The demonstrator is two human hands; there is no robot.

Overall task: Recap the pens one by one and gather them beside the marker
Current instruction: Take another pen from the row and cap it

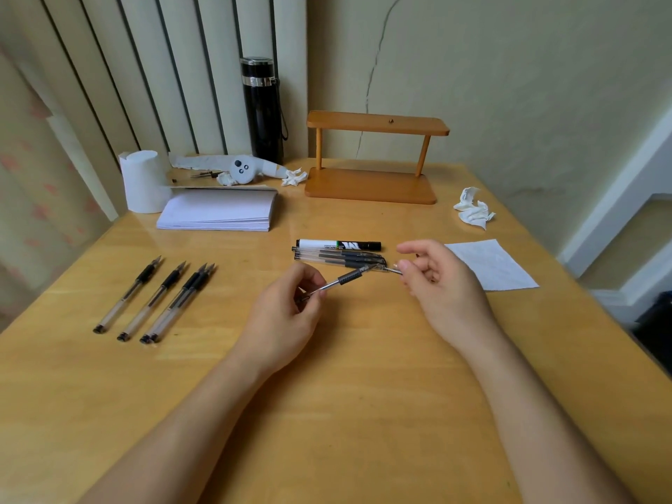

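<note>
A black and white marker [339, 244] lies across the middle of the wooden table [363, 394]. Two capped clear pens [338, 258] lie side by side just in front of it. My left hand [287, 307] pinches the rear of a clear pen with a black grip [345, 278], its tip pointing right. My right hand [440, 274] holds a clear pen cap [391, 269] at that tip, with the cap partly over it. Several uncapped pens [160, 298] lie in a row at the left.
A white notepad [218, 212], a paper cup [143, 181] and a black flask [262, 110] stand at the back left. A small wooden shelf [371, 158] is at the back middle. A crumpled tissue [472, 209] and a flat napkin [491, 265] lie right.
</note>
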